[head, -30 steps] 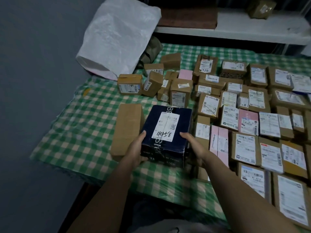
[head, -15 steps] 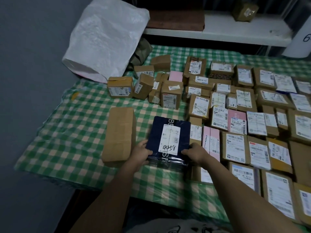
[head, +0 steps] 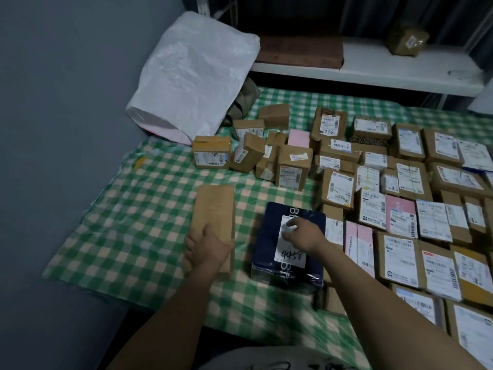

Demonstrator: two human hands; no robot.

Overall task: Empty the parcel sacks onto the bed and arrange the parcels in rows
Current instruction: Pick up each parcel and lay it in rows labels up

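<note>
A dark blue box (head: 269,236) with a white label marked 4458 lies on the green checked bed cover (head: 128,225), at the left end of the parcel rows (head: 400,209). My right hand (head: 304,235) rests on its label with loosely bent fingers and holds nothing. Left of the box lies a long plain brown parcel (head: 214,204). My left hand (head: 206,248) is on its near end, thumb on top and fingers curled over its left edge. A white sack (head: 192,76) slumps open-mouthed at the bed's far left corner.
A loose heap of small brown cartons (head: 266,153) sits beyond the blue box, in front of the sack. A grey wall (head: 66,129) borders the bed on the left. Behind the bed runs a white shelf (head: 373,73) with one parcel (head: 406,40) on it.
Both hands let go of the blue box, which now lies flat on the bed. My left hand moved left onto the long brown parcel; my right hand moved up onto the label.
</note>
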